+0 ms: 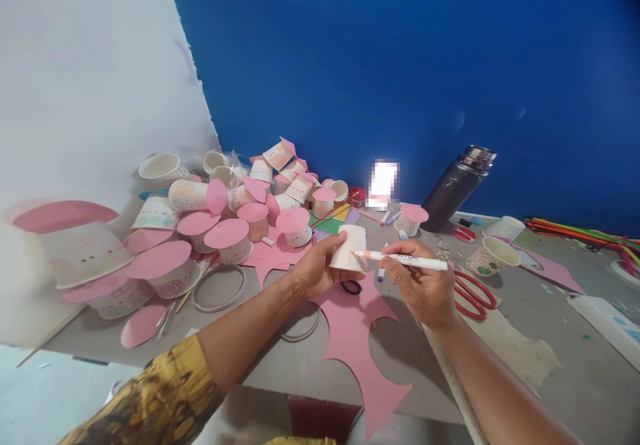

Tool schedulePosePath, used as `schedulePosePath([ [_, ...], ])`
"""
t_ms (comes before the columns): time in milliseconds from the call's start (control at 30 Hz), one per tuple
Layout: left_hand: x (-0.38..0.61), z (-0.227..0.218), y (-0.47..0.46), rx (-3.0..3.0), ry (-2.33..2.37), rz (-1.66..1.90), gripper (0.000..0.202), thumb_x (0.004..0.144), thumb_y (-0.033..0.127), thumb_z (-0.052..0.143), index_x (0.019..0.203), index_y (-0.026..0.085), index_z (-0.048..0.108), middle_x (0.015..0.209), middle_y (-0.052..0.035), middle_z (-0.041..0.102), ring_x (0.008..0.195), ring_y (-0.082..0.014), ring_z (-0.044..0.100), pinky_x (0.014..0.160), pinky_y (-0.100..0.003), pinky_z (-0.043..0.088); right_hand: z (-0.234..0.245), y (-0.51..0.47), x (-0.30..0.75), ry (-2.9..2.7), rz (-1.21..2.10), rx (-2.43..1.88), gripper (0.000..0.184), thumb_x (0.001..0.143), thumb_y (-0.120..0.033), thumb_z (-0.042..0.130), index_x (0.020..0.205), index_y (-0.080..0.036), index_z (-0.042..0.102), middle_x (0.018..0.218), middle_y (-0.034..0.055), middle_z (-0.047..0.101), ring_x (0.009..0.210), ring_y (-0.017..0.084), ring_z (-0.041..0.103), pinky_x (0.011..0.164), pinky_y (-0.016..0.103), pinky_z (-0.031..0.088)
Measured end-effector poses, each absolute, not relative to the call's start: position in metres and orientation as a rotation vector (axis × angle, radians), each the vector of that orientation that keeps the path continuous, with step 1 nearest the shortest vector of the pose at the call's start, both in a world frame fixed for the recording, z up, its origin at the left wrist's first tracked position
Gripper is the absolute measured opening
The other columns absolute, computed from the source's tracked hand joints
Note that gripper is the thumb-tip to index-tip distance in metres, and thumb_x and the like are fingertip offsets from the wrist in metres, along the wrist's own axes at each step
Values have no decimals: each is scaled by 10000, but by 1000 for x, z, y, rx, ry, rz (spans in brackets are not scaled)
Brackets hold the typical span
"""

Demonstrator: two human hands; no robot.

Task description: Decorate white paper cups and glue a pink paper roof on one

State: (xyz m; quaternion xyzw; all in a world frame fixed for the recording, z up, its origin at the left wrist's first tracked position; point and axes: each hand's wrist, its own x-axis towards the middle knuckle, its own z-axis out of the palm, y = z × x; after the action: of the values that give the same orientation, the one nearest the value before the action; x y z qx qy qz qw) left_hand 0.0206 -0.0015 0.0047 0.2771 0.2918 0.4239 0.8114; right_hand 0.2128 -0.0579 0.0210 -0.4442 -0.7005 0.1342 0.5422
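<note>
A white paper cup, turned rim down, is held in my left hand, with the fingers wrapped round its side and base. My right hand grips a white acrylic paint marker with an orange tip end. The tip touches or nearly touches the cup's side, where faint orange lines show. Below both hands lies a cut-out sheet of pink paper with rounded gaps along its edges. Red-handled scissors rest just right of my right hand.
Many cups topped with pink discs crowd the left and back of the table. A dark thermos leans near the blue wall. A patterned cup, coloured pipe cleaners and a white tray lie to the right. A grey ring sits left.
</note>
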Motion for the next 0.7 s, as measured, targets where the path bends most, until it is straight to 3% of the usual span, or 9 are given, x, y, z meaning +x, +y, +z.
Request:
schedulePosePath([
  [467, 21, 5, -2, 579, 610, 921, 328, 984, 315, 573, 1167, 82, 713, 1013, -179, 772, 849, -269, 737, 720, -411, 644, 19, -59, 212, -1721, 222, -964, 69, 950, -294, 698, 951, -226, 709, 807, 14, 727, 630, 143, 633, 588, 263, 501],
  [700, 20, 4, -3, 588, 587, 927, 344, 968, 316, 584, 1184, 77, 705, 1036, -197, 770, 910, -305, 744, 783, -459, 637, 19, -58, 213, -1639, 171, -1023, 72, 939, -297, 712, 935, -225, 719, 756, -5, 716, 552, 122, 578, 521, 245, 467],
])
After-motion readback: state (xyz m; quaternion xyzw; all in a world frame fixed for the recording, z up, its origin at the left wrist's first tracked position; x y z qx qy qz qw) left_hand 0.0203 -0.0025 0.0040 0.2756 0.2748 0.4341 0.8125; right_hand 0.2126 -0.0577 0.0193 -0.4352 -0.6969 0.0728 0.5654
